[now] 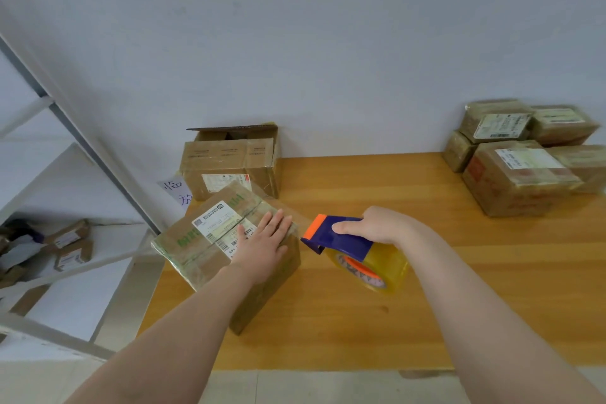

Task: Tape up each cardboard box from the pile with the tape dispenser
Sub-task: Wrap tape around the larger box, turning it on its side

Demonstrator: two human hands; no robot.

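Two bare forearms come up from the bottom of the frame. The left hand [262, 244] lies flat with straight fingers on top of the box [196, 259] at centre left; the right hand [377, 226], mid-frame, is curled round the blue handle of the dispenser [341, 239], whose orange blade end sits just beside the box's right edge; what looks like a clear strip runs between them.

The box lies skewed at the left end of the table [426, 305], and its left corner seems to overhang. I judge it light and fairly stiff, but glossy with tape, so slippery under a palm. I would steady it by pressing down on the top beside the seam, as now, partly over the label [213, 221]. The roll [380, 269] is fat and hangs under the handle; I would take the dispenser by the handle only, well off the blade.

The table is smooth yellow wood, so I expect a box to slide on it if pulled sideways. An open box [229, 164] stands against the wall behind; the pile [518, 174] sits at the upper right; a white rack [65, 180] holding small parcels fills the left; the wall above is plain and pale.
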